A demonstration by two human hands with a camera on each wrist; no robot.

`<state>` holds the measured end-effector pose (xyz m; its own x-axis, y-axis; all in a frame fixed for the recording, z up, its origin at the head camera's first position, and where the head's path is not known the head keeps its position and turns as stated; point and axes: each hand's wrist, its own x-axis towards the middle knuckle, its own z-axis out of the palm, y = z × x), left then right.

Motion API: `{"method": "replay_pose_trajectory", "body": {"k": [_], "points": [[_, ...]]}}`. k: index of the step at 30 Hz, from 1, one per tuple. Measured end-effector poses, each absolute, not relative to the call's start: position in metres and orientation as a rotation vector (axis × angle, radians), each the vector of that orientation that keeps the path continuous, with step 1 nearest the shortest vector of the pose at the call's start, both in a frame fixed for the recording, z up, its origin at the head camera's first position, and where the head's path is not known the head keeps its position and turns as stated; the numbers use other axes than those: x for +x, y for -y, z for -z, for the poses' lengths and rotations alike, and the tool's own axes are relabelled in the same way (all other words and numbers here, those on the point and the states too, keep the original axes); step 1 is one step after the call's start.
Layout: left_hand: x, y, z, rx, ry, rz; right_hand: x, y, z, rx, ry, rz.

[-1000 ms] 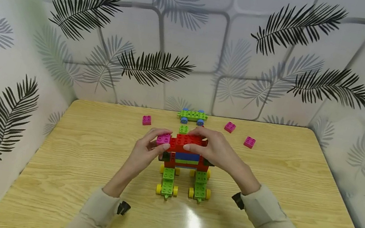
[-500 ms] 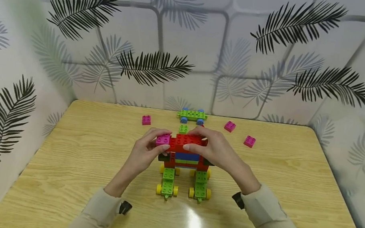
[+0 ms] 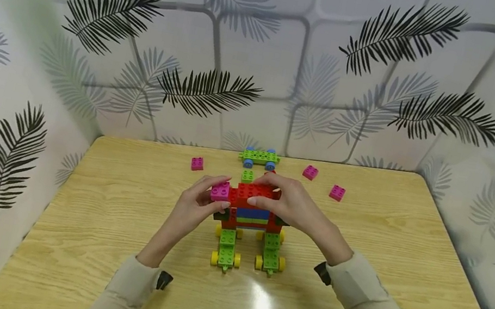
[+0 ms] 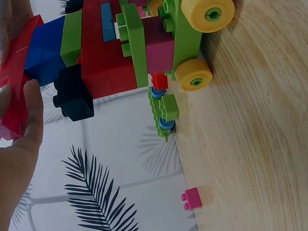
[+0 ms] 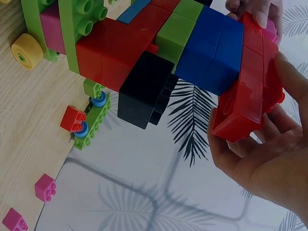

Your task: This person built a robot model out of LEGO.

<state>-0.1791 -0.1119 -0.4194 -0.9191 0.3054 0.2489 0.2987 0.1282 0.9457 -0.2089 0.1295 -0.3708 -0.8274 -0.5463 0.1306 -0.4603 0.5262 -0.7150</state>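
A toy-brick figure stands upright on two green wheeled bases (image 3: 226, 253) with yellow wheels. Its body stacks red, green and blue bricks (image 5: 211, 43), with a black brick (image 5: 144, 89) jutting from the side. Across the top lies a layer of red bricks (image 3: 253, 192), whose left end carries a pink brick (image 3: 220, 191). My left hand (image 3: 185, 212) pinches that pink brick between thumb and fingers. At the opposite end, my right hand (image 3: 298, 206) grips the red bricks, thumb in front and fingers behind. Some of the right fingers are hidden in the head view.
Behind the figure, a green wheeled base (image 3: 259, 156) with blue wheels stands near the table's back edge, a light green brick (image 3: 247, 176) in front of it. Loose pink bricks lie at the back left (image 3: 197, 163) and back right (image 3: 337, 193). A patterned backdrop rises behind the table.
My left thumb has slipped slightly lower against the pink brick. The right hand keeps its hold on the red bricks, and the figure stays in place.
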Motion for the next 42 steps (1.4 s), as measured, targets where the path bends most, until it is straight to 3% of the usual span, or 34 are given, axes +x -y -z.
{"method": "replay_pose_trajectory", "body": {"k": [7, 11, 17, 25, 32, 42], "points": [[-0.190, 0.134, 0.418, 0.694, -2.442, -1.933, -0.207, -0.129, 0.369, -0.843, -2.652, 1.172], [-0.217, 0.157, 0.423, 0.564, -2.672, -1.908, -0.206, -0.130, 0.368, -0.813, -2.652, 1.160], [-0.268, 0.176, 0.461, 0.274, -2.949, -1.472, -0.205, -0.134, 0.366, -0.815, -2.663, 1.152], [-0.313, 0.176, 0.500, 0.192, -2.922, -1.046, -0.205, -0.133, 0.366, -0.817, -2.655, 1.169], [-0.316, 0.180, 0.517, 0.122, -2.975, -0.765, -0.203, -0.128, 0.370, -0.834, -2.636, 1.169], [-0.296, 0.173, 0.517, 0.262, -3.023, -0.778, -0.206, -0.130, 0.368, -0.834, -2.651, 1.173]]}}
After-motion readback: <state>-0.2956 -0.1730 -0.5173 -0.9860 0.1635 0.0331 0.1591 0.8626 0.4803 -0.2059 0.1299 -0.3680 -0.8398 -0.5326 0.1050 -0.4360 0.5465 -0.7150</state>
